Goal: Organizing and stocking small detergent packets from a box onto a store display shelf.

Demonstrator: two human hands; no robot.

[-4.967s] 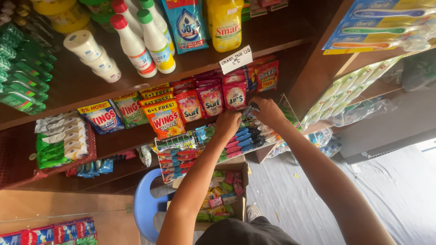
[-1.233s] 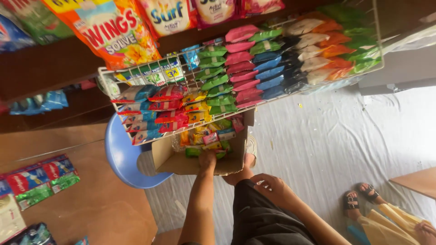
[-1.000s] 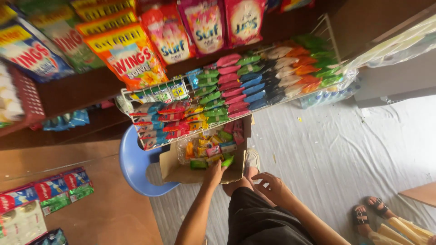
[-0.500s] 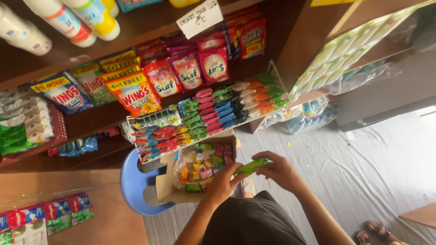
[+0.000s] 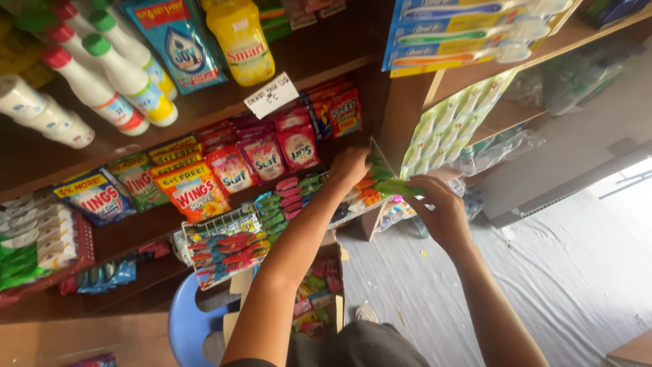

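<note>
Wooden shelves (image 5: 380, 102) fill the view above both hands. Just below and left of the hands hangs a white wire rack (image 5: 224, 221) w/ rows of small sachets in red, green, pink, blue, orange. Below the left forearm, an open cardboard box (image 5: 333, 261) of mixed sachets sits on a blue plastic stool (image 5: 190, 319).

Left hand (image 5: 350, 166) is up at the rack's far end, fingers curled loosely over the top of the green/orange sachets there; can't tell if it grips one or just rests on them. Right hand (image 5: 441, 211) is just right of it, fingers bent, pinching a green sachet strip (image 5: 397, 187) at its right end; strip lies flat, its left end reaching the rack edge beside the left hand.

Counts: 2 hands, 1 rack, 1 box, 1 stool. Above-left of the hands: 3 white bottles (image 5: 132, 85) w/ red or green caps, 1 yellow bottle (image 5: 238, 37), 3 pink detergent packs (image 5: 265, 160) in front row. Above the right hand, toothbrush cards (image 5: 468, 30), count unclear.
</note>
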